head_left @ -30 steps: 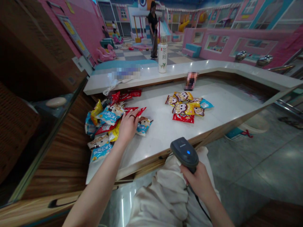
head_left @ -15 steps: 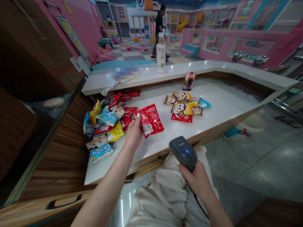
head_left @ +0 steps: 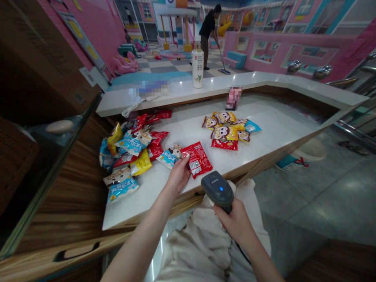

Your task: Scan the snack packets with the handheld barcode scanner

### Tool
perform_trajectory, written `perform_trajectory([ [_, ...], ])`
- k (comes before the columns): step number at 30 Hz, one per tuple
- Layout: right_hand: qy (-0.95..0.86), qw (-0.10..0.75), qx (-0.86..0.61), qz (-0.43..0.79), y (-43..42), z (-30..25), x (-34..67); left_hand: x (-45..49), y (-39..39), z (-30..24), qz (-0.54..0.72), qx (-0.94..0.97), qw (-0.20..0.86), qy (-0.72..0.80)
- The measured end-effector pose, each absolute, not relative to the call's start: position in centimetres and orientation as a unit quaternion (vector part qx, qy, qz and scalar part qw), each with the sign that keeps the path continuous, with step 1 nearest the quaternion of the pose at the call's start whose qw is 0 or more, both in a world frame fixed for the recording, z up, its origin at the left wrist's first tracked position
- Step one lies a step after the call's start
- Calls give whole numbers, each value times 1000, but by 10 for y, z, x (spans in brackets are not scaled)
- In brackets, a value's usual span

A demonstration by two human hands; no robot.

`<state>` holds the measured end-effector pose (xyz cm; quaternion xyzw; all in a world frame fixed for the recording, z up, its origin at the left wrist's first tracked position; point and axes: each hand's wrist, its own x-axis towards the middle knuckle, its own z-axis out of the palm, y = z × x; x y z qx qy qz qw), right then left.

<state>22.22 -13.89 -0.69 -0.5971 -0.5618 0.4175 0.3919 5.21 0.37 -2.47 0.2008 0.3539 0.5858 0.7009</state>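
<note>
My left hand (head_left: 180, 173) pinches the left edge of a red snack packet (head_left: 197, 159), its printed back and barcode facing up over the white counter. Just behind that hand lies a blue-and-white snack packet (head_left: 171, 156). In my right hand (head_left: 235, 219) is a dark barcode scanner (head_left: 217, 189) with a blue light on top, its head close to the red packet's lower right corner. A heap of mixed snack packets (head_left: 133, 143) lies on the left. Farther right sits a smaller group of yellow and brown packets (head_left: 225, 131), with a red one at its front.
A white-labelled bottle (head_left: 197, 68) stands on the raised ledge (head_left: 255, 80). A blurred pink upright object (head_left: 234, 98) is behind the smaller group. Cardboard boxes (head_left: 44, 58) rise at the left. Beyond the counter a person (head_left: 207, 33) holds a mop.
My left hand has brought the red packet right and nearer the scanner. The scanner has shifted slightly left. A blue-and-white packet now shows beside my left hand. The person behind has bent over the mop.
</note>
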Motion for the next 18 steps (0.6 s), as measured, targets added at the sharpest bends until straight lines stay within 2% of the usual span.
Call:
perform_trajectory([
  [10,-593,363,-598,399,-136,6,215,52,3,-41,609,221,681,342],
  [18,-601,367,-599,382,-137,9,214,56,-1,-32,596,214,689,353],
])
